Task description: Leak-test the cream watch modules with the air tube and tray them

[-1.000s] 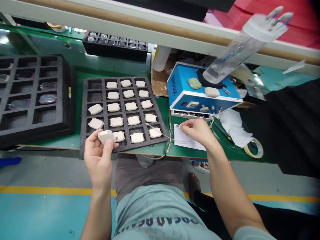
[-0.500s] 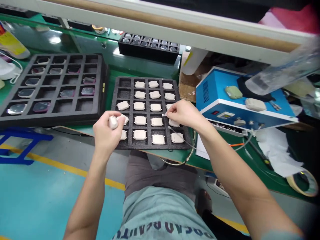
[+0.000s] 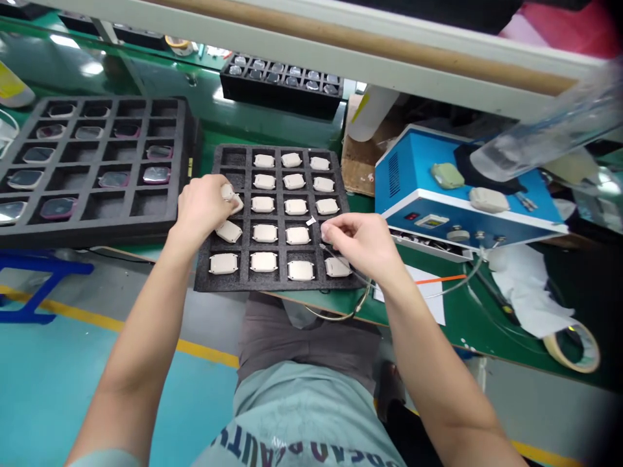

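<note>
My left hand is closed round a small beige watch-like case, partly hidden by the fingers. It hovers over the left column of a black foam tray, close to another beige case. Beige cases sit in most of the tray's compartments. Over the tray's right side, my right hand has thumb and fingers pinched together; what they hold is hidden. A small white piece shows just left of those fingertips, apart from them. Below the hand runs a thin tube with a narrow tip.
Left stands a larger black foam tray with dark-faced watch-like pieces. A smaller black tray is behind. At right are a blue box with cases on top, a plastic bottle, white tissue and a tape roll.
My left hand has moved up and left over the tray with the case. My right hand has drawn slightly away from the white piece, which was at its fingertips. The view has shifted slightly.
</note>
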Demonstrator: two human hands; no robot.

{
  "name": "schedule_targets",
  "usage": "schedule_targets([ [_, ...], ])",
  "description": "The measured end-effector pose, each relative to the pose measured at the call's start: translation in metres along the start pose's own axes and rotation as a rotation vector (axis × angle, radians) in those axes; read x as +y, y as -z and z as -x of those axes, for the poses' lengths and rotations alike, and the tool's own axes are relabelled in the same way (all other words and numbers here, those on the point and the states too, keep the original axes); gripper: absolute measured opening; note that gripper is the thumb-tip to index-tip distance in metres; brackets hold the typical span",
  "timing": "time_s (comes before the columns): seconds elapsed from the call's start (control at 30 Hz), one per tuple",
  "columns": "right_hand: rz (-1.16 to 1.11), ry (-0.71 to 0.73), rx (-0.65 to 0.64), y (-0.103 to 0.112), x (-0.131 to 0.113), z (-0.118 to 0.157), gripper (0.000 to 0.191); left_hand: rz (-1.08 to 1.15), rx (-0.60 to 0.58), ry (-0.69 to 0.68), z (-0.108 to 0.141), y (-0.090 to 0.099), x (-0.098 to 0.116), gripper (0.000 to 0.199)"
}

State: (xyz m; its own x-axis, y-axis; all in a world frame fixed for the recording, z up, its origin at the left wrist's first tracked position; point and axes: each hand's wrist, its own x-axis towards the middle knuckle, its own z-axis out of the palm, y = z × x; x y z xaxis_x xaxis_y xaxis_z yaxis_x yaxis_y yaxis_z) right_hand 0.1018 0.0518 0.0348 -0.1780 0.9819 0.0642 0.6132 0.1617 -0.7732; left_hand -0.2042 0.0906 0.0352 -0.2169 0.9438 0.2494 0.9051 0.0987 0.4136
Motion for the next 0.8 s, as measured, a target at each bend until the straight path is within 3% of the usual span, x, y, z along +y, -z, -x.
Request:
schedule_targets([
  [0.13, -0.113, 0.085, 0.012, -0.031, -0.021, 0.002, 0.021, 0.506, 0.086, 0.087, 0.014, 0.015, 0.009, 0.023],
  [0.23, -0.244, 0.168, 0.017, -0.051, -0.042, -0.005, 0.022, 0.946, -0.029, 0.180, 0.041, 0.025, 0.030, 0.034],
  [0.3, -0.339, 0.209, 0.001, -0.059, -0.052, -0.009, 0.023, 1.102, -0.082, 0.207, 0.060, 0.027, 0.042, 0.039],
  [0.4, -0.441, 0.204, -0.037, -0.062, -0.058, -0.009, 0.025, 1.178, -0.074, 0.218, 0.077, 0.024, 0.050, 0.039],
  [0.8, -0.514, 0.113, -0.144, -0.060, -0.046, 0.006, 0.022, 1.110, -0.119, 0.242, 0.096, 0.019, 0.041, 0.029],
])
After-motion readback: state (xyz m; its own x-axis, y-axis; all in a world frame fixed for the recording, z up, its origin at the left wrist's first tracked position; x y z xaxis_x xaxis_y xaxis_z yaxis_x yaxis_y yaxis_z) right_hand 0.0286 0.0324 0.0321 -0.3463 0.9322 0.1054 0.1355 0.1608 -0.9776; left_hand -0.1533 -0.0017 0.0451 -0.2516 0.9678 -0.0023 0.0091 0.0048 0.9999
